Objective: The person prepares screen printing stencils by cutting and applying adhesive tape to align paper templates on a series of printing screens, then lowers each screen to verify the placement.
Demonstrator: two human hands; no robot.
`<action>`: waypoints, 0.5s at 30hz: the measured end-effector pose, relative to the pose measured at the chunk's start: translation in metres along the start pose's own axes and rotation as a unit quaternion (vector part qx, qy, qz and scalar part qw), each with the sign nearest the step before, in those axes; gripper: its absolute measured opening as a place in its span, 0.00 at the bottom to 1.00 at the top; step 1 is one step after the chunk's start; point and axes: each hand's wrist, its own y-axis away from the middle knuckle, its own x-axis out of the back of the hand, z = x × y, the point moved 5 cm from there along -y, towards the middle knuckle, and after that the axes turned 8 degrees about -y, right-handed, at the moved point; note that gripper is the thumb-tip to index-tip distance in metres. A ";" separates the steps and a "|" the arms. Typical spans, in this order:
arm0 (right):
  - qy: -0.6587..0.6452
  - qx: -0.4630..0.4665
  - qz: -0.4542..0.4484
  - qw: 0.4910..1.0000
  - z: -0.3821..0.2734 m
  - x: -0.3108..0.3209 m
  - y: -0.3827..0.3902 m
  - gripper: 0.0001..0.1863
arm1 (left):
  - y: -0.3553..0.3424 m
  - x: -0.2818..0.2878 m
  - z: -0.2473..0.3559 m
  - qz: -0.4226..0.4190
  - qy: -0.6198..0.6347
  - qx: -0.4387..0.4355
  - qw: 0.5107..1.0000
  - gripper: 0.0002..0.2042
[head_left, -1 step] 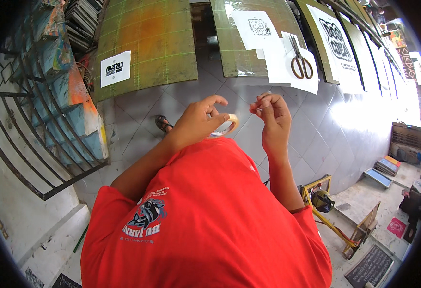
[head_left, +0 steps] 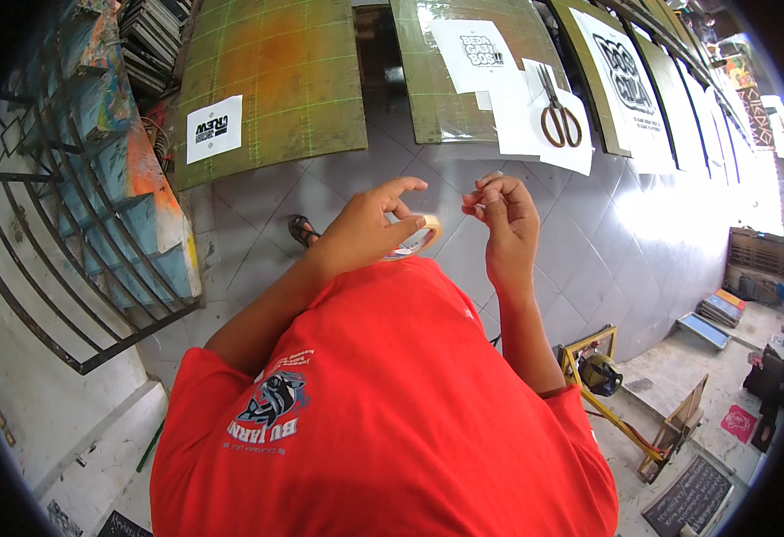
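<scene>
My left hand [head_left: 369, 228] is closed on a roll of yellowish tape [head_left: 434, 234], its thumb over the ring and the index finger stretched above it. To its right, my right hand [head_left: 508, 210] is raised with thumb and fingertips pinched together. Something small and pale may be between those fingertips, but it is too small to name. Both hands are apart, in front of my red shirt and above the grey tiled floor. Beyond my right hand, a pair of scissors [head_left: 559, 112] with brown handles lies on white paper sheets [head_left: 517, 116] on a board.
Green-gridded boards [head_left: 275, 89] line the far side, one with a small printed paper [head_left: 214, 130]. A printed sheet [head_left: 624, 72] lies on another board. Black metal bars [head_left: 79, 268] curve along the left. A yellow frame [head_left: 611, 407] stands at the lower right, near a chalkboard [head_left: 689, 497].
</scene>
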 end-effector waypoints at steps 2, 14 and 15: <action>-0.025 -0.010 -0.011 1.000 0.002 0.000 0.003 0.05 | 0.000 -0.006 0.007 -0.102 0.052 0.030 0.993 0.13; -0.024 0.029 0.066 0.997 0.001 0.005 0.015 0.07 | -0.005 -0.007 0.000 -0.197 -0.009 0.075 0.977 0.15; -0.025 0.027 0.073 0.997 0.000 0.005 0.015 0.07 | -0.004 -0.006 0.003 -0.191 -0.028 0.067 0.979 0.15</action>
